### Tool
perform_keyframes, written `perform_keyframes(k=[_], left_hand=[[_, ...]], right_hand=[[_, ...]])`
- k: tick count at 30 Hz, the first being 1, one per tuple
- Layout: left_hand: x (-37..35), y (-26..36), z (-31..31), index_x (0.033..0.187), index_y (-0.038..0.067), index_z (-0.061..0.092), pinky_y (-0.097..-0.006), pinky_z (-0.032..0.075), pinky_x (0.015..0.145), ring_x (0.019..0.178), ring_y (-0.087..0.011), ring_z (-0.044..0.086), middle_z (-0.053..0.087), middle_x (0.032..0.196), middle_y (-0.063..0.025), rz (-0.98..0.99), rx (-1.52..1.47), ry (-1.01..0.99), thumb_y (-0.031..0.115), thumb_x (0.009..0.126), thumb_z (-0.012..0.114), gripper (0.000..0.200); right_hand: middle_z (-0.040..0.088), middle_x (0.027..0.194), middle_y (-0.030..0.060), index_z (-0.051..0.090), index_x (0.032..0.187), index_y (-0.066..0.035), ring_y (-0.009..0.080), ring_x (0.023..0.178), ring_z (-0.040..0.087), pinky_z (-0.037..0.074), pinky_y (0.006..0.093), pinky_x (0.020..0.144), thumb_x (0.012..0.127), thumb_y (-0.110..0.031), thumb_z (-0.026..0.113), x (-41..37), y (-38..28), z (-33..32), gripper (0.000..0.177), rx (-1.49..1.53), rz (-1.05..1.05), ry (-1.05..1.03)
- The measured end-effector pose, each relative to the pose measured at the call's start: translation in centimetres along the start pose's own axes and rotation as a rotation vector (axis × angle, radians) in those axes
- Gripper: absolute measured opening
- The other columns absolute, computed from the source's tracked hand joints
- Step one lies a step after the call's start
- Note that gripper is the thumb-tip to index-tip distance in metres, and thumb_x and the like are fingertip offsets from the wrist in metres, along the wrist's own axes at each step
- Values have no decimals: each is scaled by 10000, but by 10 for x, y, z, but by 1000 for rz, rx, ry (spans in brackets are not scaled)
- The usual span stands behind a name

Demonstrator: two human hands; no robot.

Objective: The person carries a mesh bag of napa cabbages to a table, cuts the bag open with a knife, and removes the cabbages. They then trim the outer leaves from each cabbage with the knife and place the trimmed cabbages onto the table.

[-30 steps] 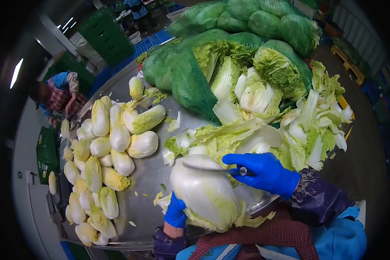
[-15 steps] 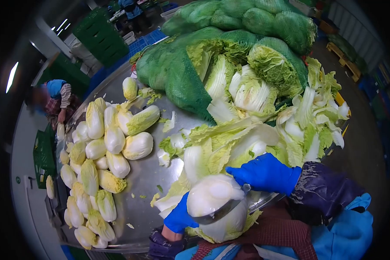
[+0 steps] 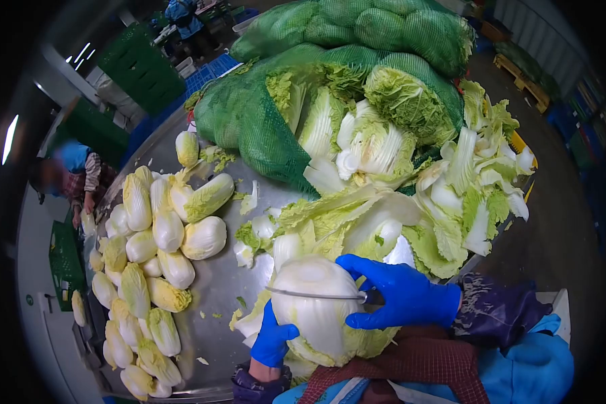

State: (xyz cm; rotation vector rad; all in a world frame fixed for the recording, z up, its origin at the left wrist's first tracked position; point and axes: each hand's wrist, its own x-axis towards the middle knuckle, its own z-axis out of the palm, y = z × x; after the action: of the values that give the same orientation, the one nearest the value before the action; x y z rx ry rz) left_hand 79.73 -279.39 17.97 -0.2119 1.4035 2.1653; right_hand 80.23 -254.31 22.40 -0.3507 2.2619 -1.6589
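Note:
A large napa cabbage (image 3: 316,326) stands in front of my body, its pale cut base facing up. My left hand (image 3: 274,340), in a blue glove, grips its lower left side with the thumb across the front. In my right hand (image 3: 411,293), also in a blue glove, is a knife (image 3: 310,293), its thin blade lying across the cabbage just below the base. The right fingertips and thumb reach the cabbage's right side, and the hand hides most of the knife's handle. Loose cabbage leaves (image 3: 357,219) lie just beyond it.
Several trimmed cabbages (image 3: 141,244) are heaped on the left of the metal table (image 3: 212,330). Green mesh sacks (image 3: 249,114) of cabbages fill the back, with a leaf pile (image 3: 468,188) at right. Another person (image 3: 81,168) works at the far left.
The white outer piece at the cabbage's top has left my left hand. That hand now grips the cabbage's side, and the knife has moved up from beneath the piece, across the cabbage.

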Motion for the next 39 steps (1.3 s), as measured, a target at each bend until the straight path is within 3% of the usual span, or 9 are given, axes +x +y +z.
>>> perform_keyframes(k=[3,8,12,14,17,20,27,32,39], left_hand=[[-2,3,4,1284,-24,369,-355,416,927,1099,-228,509,513,1199,-120,103,62,50,307,480,855,996],[-6,-13,-36,1297,19,370,-369,438,909,1068,-266,529,505,1211,-134,31,-286,133,361,820,605,632],[15,-15,-29,1319,32,333,-390,423,929,1100,-273,504,465,1254,-137,60,-508,13,401,825,569,660],[31,-19,-19,1330,39,314,-400,415,938,1115,-277,492,445,1275,-138,84,-553,-81,421,828,552,674],[43,-40,-16,1347,49,286,-416,404,953,1139,-282,473,415,1307,-140,94,-529,-81,451,832,525,696],[40,-39,-13,1364,59,257,-432,392,968,1162,-288,455,385,1339,-142,49,-323,71,481,836,499,718],[20,-6,9,1351,43,280,-373,386,977,1193,-256,421,412,1307,-128,312,167,-42,349,782,648,743],[13,-21,-6,1354,52,281,-413,362,999,1213,-270,403,392,1328,-136,81,-160,49,349,744,691,793],[7,-23,-14,1343,26,282,-401,382,983,1157,-271,464,431,1290,-139,-21,-513,95,303,733,707,793]], right_hand=[[603,907,159,414,1227,-59,274,805,619,496,355,715,714,-341,682,4,-5,2,644,-38,50,15],[600,892,109,454,1200,-46,158,768,577,485,305,693,712,-161,642,8,66,-12,536,154,70,321],[589,1004,115,453,1250,-77,165,817,564,477,294,721,725,-179,677,8,30,-40,579,-270,33,462],[573,1043,100,443,1258,-87,160,844,563,479,286,731,735,-247,710,14,10,-21,609,-181,-133,239],[595,927,84,419,1270,-75,140,784,570,484,274,675,714,-305,743,29,2,13,683,535,75,-40],[597,861,54,426,1256,-70,104,699,552,459,242,567,703,-295,755,26,-5,0,682,564,367,-121],[590,860,43,437,1232,-36,78,677,538,426,221,507,697,-275,760,27,7,5,669,465,352,-18],[582,897,50,449,1221,-17,104,712,550,468,247,580,736,-170,679,22,36,0,557,530,275,132],[573,1029,99,410,1261,-12,183,781,584,490,307,710,720,-251,697,23,56,-31,657,-759,108,329]])
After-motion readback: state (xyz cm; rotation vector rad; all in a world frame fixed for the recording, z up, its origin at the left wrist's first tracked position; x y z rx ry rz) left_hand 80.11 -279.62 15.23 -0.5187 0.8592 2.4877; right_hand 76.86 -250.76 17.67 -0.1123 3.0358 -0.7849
